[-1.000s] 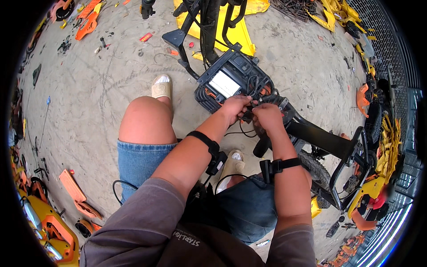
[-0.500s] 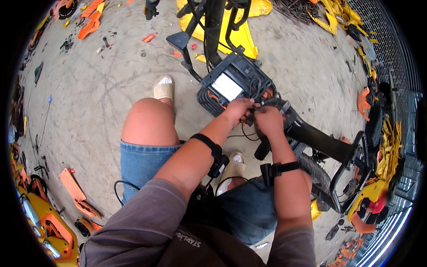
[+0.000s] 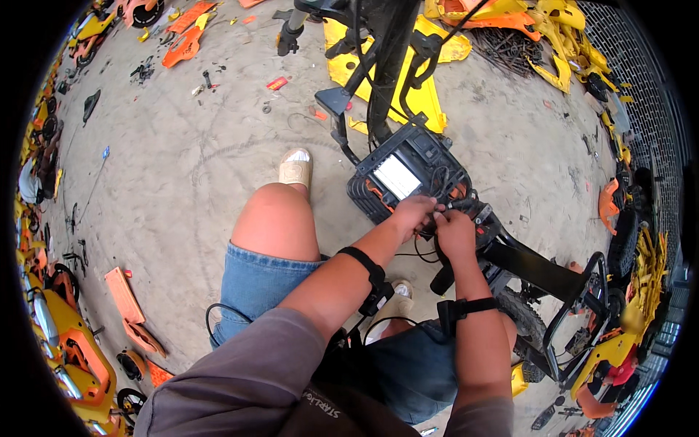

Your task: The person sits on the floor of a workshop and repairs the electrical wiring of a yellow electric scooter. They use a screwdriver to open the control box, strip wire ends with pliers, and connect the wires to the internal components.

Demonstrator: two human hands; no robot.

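Observation:
A stripped two-wheeler with a black main tube [image 3: 384, 84] stands in front of me. Low on its frame sits a black ribbed box [image 3: 433, 149] with a white label [image 3: 397, 177] and loose dark wires on its near right side. My left hand [image 3: 413, 214] is closed at that corner, fingers pinched on a thin black cable [image 3: 421, 255] that loops down below. Right beside it, nearly touching, my right hand [image 3: 456, 231] is closed with thumb and finger together. Whatever it grips is dark and mostly hidden by the fingers.
A black tubular rack [image 3: 579, 291] and a knobbly tyre [image 3: 521, 318] lie right of my right forearm. Yellow panels [image 3: 429, 102] lie beyond the box. Orange and yellow body parts [image 3: 80, 357] are heaped along the left and right edges. Small scraps dot the concrete floor [image 3: 182, 197].
The view has shifted, so the scene sits further right and lower. Both hands stay at the same corner of the box, fingers still pinched close together.

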